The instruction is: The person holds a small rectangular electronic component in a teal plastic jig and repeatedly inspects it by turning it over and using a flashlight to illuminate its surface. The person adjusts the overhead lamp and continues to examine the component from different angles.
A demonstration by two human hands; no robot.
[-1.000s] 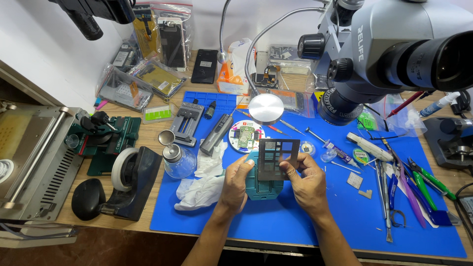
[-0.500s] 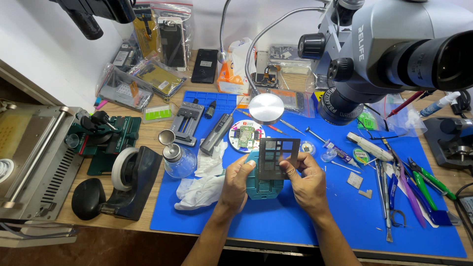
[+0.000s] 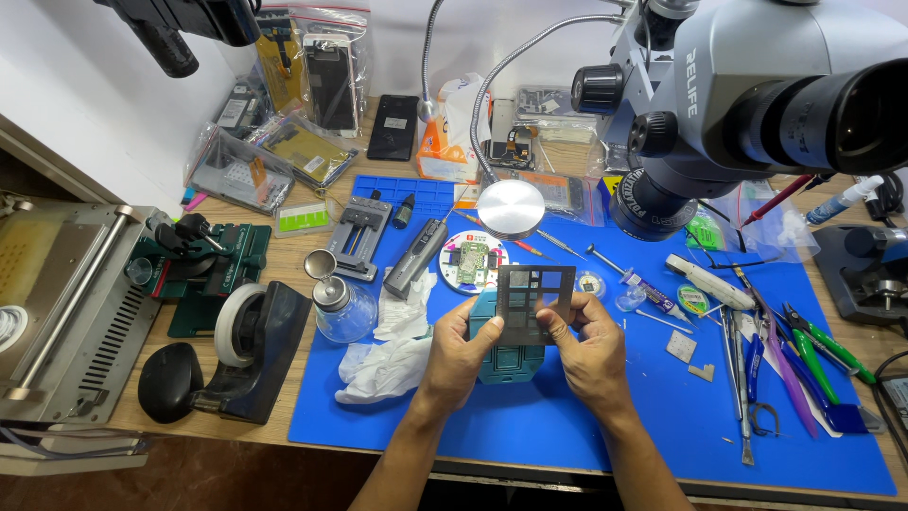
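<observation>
your left hand (image 3: 462, 352) and your right hand (image 3: 588, 348) both pinch a thin grey metal stencil (image 3: 534, 302) with square cut-outs, left fingers on its lower left edge, right fingers on its lower right edge. you hold it tilted up off the bench, just above a teal fixture block (image 3: 509, 358) that lies on the blue work mat (image 3: 530, 426) between your wrists. just beyond the stencil sits a round white dish with a small green circuit board (image 3: 473, 261) on it, and beyond that a round lamp head (image 3: 511, 207) on a gooseneck. to your left lie crumpled white wipes (image 3: 390, 358), a glass solvent bottle (image 3: 342, 308) and a black tape dispenser (image 3: 253, 345). to your right, tweezers (image 3: 736, 355) and green-handled pliers (image 3: 821, 348) rest on the mat, well apart from your hands. a grey microscope head (image 3: 757, 104) hangs over the far right of the bench.
</observation>
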